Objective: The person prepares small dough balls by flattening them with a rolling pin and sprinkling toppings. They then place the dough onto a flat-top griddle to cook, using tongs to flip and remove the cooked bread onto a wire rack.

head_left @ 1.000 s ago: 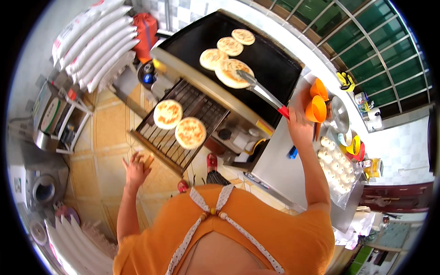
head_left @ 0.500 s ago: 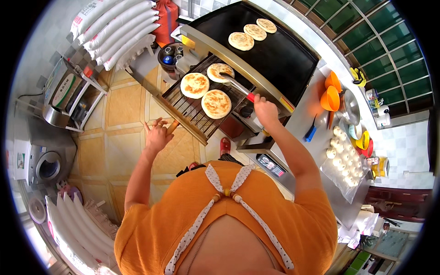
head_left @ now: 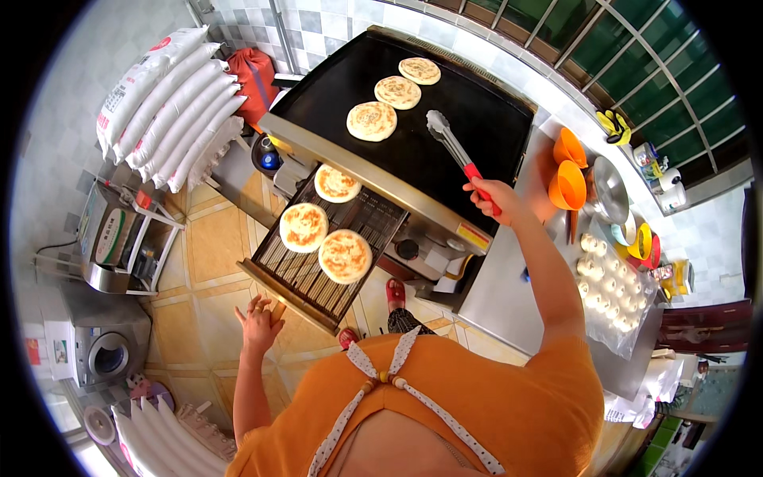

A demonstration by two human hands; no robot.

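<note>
Three flatbreads (head_left: 371, 121) brown on the black griddle (head_left: 493, 127) as the right hand (head_left: 494, 196) grips red-handled tongs (head_left: 457, 150) above it, while the left hand (head_left: 260, 322), fingers spread and holding nothing, hovers beside a pulled-out wire rack (head_left: 362, 262) bearing three more flatbreads (head_left: 344, 256).

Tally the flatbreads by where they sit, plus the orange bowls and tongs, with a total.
Flatbreads on the black griddle: 3
Flatbreads on the pulled-out wire rack: 3
Orange bowls: 2
Tongs, in the right hand: 1
Total: 9
</note>
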